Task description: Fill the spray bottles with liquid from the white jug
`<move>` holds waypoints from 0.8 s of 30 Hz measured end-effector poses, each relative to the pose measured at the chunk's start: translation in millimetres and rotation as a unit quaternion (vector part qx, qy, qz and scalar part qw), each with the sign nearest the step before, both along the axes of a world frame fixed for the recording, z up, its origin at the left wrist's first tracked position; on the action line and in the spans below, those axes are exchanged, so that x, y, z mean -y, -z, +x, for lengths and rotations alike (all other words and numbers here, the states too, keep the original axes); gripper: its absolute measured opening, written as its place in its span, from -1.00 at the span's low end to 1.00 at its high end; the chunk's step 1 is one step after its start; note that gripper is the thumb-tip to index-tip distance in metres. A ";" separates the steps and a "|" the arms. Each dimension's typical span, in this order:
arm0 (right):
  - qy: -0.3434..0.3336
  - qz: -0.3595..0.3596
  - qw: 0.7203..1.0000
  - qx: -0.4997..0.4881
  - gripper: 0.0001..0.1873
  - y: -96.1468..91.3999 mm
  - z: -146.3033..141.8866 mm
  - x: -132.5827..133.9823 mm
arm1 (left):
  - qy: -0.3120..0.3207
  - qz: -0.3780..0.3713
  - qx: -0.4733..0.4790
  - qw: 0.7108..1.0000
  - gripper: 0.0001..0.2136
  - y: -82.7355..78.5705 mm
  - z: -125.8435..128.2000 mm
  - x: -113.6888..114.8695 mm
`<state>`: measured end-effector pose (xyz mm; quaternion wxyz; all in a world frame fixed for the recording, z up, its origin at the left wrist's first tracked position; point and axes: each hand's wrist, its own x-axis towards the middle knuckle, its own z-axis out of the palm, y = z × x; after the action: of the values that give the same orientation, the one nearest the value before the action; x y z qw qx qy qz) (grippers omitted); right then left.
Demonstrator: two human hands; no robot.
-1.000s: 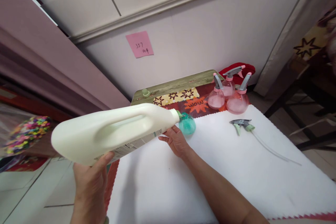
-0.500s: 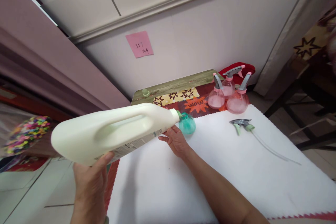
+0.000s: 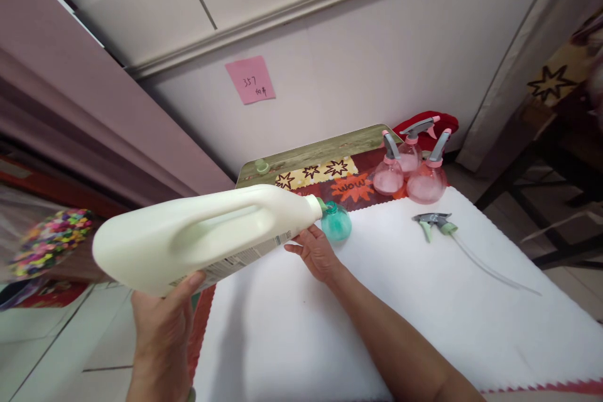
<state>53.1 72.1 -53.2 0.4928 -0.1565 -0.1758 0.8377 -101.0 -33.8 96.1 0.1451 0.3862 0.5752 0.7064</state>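
Note:
My left hand grips the bottom end of a large white plastic jug and holds it tipped almost level. The jug's spout meets the mouth of a small round teal bottle standing on the white cloth. My right hand lies on the cloth just under the jug's neck. Its fingers are stretched toward the teal bottle's left side and its thumb is spread out to the left. A loose grey-green spray head with a long thin tube lies on the cloth to the right.
Three pink spray bottles stand at the table's far right by a red cloth. A patterned "wow" mat and a small green cap lie near the wall. A dark-framed table stands at the right and tiled floor lies at the left.

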 end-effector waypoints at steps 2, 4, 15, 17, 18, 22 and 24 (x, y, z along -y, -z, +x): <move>0.000 -0.001 1.000 -0.001 -0.50 -0.3 0.3 0.2 | 0.003 0.001 -0.005 1.000 -0.54 1.3 -2.3 0.4; 0.001 0.000 1.000 0.000 -0.50 -0.3 0.5 0.3 | 0.000 -0.002 -0.004 1.000 -0.54 1.6 -2.5 0.3; 0.002 0.011 1.000 0.005 -0.51 2.0 -0.3 -0.1 | -0.008 -0.009 -0.001 1.000 -0.55 0.0 -1.7 -0.8; 0.002 0.008 1.000 0.005 -0.51 2.0 -0.4 -0.1 | -0.009 -0.012 0.001 1.000 -0.55 0.1 -0.6 -0.5; 0.002 0.007 1.000 0.004 -0.51 1.9 -0.4 -0.1 | -0.010 -0.012 0.001 1.000 -0.56 0.2 -0.1 -0.5; 0.001 -0.002 1.000 -0.001 -0.51 0.3 -0.2 0.4 | -0.003 -0.003 -0.001 1.000 -0.56 0.5 0.2 -1.0; 0.000 -0.004 1.000 -0.003 -0.51 -0.7 0.1 0.7 | -0.001 -0.002 -0.001 1.000 -0.56 0.4 -0.7 -0.9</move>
<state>53.2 71.4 -52.4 0.4931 -0.1561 -0.1710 0.8386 -101.7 -32.9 95.6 0.1447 0.3863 0.5767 0.7052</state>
